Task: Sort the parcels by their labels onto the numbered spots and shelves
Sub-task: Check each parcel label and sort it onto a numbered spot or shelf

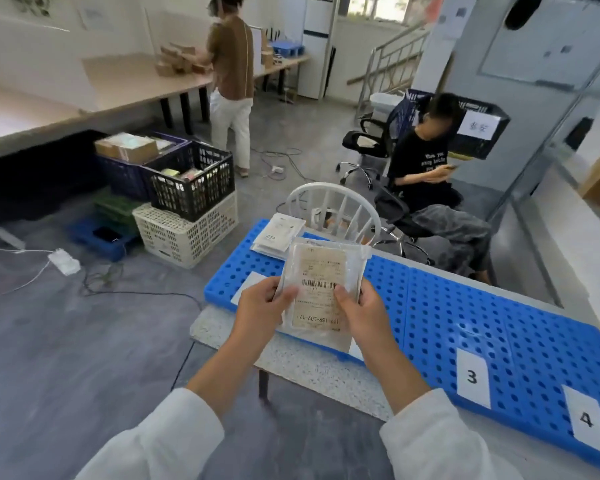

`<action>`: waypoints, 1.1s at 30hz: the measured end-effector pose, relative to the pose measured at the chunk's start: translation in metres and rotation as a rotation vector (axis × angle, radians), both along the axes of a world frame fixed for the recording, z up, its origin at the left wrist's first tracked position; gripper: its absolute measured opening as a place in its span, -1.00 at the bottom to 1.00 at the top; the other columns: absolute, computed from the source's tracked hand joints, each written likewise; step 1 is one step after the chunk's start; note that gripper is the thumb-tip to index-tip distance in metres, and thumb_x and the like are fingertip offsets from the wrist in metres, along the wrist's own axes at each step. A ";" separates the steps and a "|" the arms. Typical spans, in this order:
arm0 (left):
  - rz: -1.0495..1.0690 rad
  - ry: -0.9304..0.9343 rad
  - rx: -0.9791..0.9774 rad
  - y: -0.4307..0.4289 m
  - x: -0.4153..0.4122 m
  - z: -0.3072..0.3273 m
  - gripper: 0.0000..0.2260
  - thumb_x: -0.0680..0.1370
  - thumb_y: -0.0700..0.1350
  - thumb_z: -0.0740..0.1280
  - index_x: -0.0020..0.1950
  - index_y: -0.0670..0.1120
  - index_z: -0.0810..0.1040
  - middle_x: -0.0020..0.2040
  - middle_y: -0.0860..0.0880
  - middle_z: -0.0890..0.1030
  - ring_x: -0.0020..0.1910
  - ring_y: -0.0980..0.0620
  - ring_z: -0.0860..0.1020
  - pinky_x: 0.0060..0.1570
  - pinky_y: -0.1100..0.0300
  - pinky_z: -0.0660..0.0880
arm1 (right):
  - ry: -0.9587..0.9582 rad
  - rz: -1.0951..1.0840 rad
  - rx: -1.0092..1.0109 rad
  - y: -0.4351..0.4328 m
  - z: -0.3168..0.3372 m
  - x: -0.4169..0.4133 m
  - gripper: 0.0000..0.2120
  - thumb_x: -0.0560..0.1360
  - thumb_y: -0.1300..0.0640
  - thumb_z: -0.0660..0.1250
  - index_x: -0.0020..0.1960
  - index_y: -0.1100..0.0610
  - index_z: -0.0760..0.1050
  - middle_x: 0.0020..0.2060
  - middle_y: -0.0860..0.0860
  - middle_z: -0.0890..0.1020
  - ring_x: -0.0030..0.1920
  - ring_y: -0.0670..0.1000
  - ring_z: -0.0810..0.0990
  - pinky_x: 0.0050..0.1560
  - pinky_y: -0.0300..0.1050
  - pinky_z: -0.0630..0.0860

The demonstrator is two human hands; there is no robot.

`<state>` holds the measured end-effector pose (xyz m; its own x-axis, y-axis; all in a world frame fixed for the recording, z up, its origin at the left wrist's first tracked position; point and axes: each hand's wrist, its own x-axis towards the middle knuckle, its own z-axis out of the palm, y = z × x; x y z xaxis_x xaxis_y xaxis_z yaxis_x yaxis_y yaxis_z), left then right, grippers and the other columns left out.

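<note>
We hold one parcel (321,289), a flat clear-wrapped packet, up in front of us with both hands, above the near left corner of the blue perforated board (520,306). Its printed label, with a barcode across the middle, faces us. Our left hand (260,306) pinches the packet's left edge, thumb on the front and fingers curled behind. Our right hand (361,313) grips the right edge the same way, thumb just below the barcode.

The board lies on a speckled tabletop (291,365) and covers most of it. At the board's near edge sits a white card marked 3 (472,377), and beside it, toward the near right corner, a card marked 4 (586,419). A small stack of white parcels (279,235) rests at the board's far left corner, well apart from the one we hold.

A white chair (333,209) stands just past the far edge. On the floor to the left, a black crate (191,181) sits on a cream crate (187,233).
</note>
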<state>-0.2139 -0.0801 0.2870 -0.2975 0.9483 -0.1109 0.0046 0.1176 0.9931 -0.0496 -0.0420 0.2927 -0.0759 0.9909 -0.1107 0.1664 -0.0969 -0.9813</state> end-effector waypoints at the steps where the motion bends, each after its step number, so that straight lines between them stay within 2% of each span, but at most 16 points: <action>1: 0.008 -0.002 0.000 -0.003 -0.013 0.000 -0.92 0.56 -0.14 0.38 -0.01 -0.13 0.65 -0.13 -0.01 0.72 -0.11 0.00 0.69 -0.14 0.13 0.64 | -0.002 0.014 -0.001 -0.001 -0.001 -0.013 -0.75 0.59 0.04 0.29 0.25 0.01 0.46 0.07 -0.08 0.64 0.08 -0.06 0.62 0.08 -0.05 0.60; 4: 0.037 -0.004 0.016 -0.012 -0.047 -0.002 -0.88 0.55 -0.15 0.38 0.01 -0.19 0.63 -0.13 -0.05 0.72 -0.11 -0.04 0.69 -0.21 0.18 0.61 | -0.006 0.050 -0.002 -0.004 0.001 -0.046 -0.76 0.59 0.05 0.29 0.25 0.00 0.46 0.07 -0.09 0.63 0.06 -0.08 0.62 0.01 -0.12 0.60; 6: 0.051 -0.006 0.027 -0.017 -0.065 -0.001 -0.90 0.55 -0.16 0.38 0.00 -0.16 0.64 -0.14 -0.02 0.72 -0.13 0.00 0.69 -0.27 0.24 0.58 | -0.005 0.062 0.002 -0.005 0.002 -0.064 -0.76 0.58 0.05 0.30 0.24 0.00 0.46 0.06 -0.09 0.64 0.05 -0.08 0.63 0.02 -0.10 0.61; 8: 0.062 -0.012 0.035 -0.019 -0.079 0.000 -0.90 0.56 -0.16 0.37 0.02 -0.14 0.65 -0.13 -0.02 0.73 -0.12 0.00 0.69 -0.21 0.15 0.62 | -0.011 0.072 0.009 -0.005 0.003 -0.080 -0.75 0.58 0.05 0.31 0.24 0.02 0.46 0.06 -0.07 0.64 0.05 -0.06 0.63 0.08 -0.02 0.60; 11: 0.097 -0.040 0.052 -0.022 -0.098 -0.001 -0.88 0.56 -0.19 0.36 0.04 -0.18 0.64 -0.10 -0.10 0.72 -0.10 -0.08 0.69 -0.11 -0.04 0.61 | 0.016 0.108 0.008 -0.003 0.003 -0.102 -0.75 0.58 0.06 0.30 0.25 0.03 0.46 0.06 -0.07 0.64 0.05 -0.07 0.63 0.05 -0.07 0.61; 16: 0.153 -0.094 0.062 -0.019 -0.132 -0.004 -0.88 0.57 -0.21 0.35 0.08 -0.17 0.63 -0.08 -0.07 0.72 -0.08 -0.04 0.69 -0.11 0.09 0.64 | 0.026 0.184 0.023 0.009 -0.001 -0.140 -0.72 0.57 0.10 0.32 0.27 0.03 0.44 0.06 -0.10 0.63 0.05 -0.12 0.63 0.02 -0.15 0.62; 20: 0.189 -0.073 0.050 -0.007 -0.161 -0.009 -0.89 0.57 -0.18 0.35 0.06 -0.13 0.63 -0.09 -0.03 0.72 -0.10 0.01 0.69 -0.11 0.08 0.65 | 0.062 0.221 0.029 0.025 -0.009 -0.174 -0.69 0.57 0.14 0.33 0.29 0.00 0.40 0.07 -0.13 0.61 0.04 -0.17 0.61 -0.14 -0.31 0.59; 24: 0.227 -0.010 0.054 0.026 -0.198 -0.013 -0.89 0.56 -0.17 0.37 0.06 -0.11 0.63 -0.09 -0.02 0.72 -0.10 0.02 0.69 -0.13 0.10 0.65 | 0.087 0.241 0.027 0.058 -0.018 -0.211 -0.65 0.56 0.13 0.33 0.31 0.00 0.37 0.11 -0.11 0.60 0.07 -0.13 0.60 -0.13 -0.32 0.58; 29: 0.228 0.036 0.023 0.082 -0.239 -0.008 -0.90 0.56 -0.18 0.36 0.05 -0.10 0.64 -0.11 0.00 0.72 -0.14 0.09 0.69 -0.26 0.29 0.59 | 0.149 0.241 -0.006 0.115 -0.027 -0.252 -0.66 0.55 0.12 0.35 0.29 -0.03 0.39 0.08 -0.12 0.62 0.06 -0.13 0.62 -0.08 -0.22 0.62; 33: 0.183 0.069 -0.010 0.127 -0.276 -0.003 -0.90 0.56 -0.18 0.36 0.05 -0.09 0.63 -0.11 0.02 0.72 -0.12 0.07 0.69 -0.23 0.25 0.61 | 0.172 0.211 -0.026 0.153 -0.031 -0.284 -0.69 0.54 0.09 0.36 0.24 -0.08 0.40 0.06 -0.16 0.62 0.04 -0.15 0.62 -0.10 -0.24 0.61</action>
<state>-0.4895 0.0473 0.2835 -0.4724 0.8765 -0.0932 0.0503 0.1324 0.9899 -0.3339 0.1112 0.2620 -0.2999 0.9483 -0.1040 0.0167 -0.1038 -0.9945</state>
